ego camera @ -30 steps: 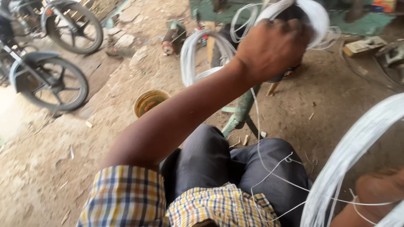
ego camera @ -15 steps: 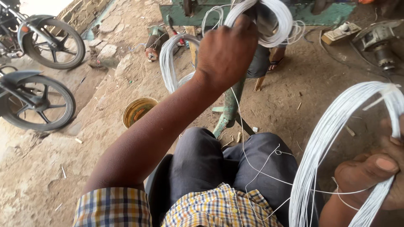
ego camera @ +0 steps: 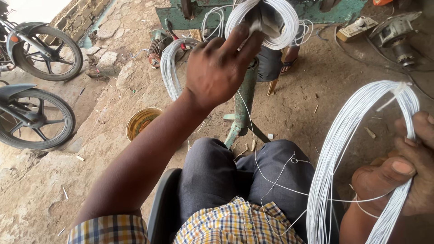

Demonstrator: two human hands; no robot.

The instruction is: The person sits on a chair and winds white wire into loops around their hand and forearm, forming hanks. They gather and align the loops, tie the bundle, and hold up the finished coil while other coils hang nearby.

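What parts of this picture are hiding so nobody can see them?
Head view:
- The white wire coil on the green stand: its top is cut off by the upper edge, and the left hand covers part of it.
- The big wire coil in the right hand: its bottom runs off the lower edge.
- The motorbike wheels: cut off by the left edge.
- The seated person behind the stand: only a leg and sandal show.
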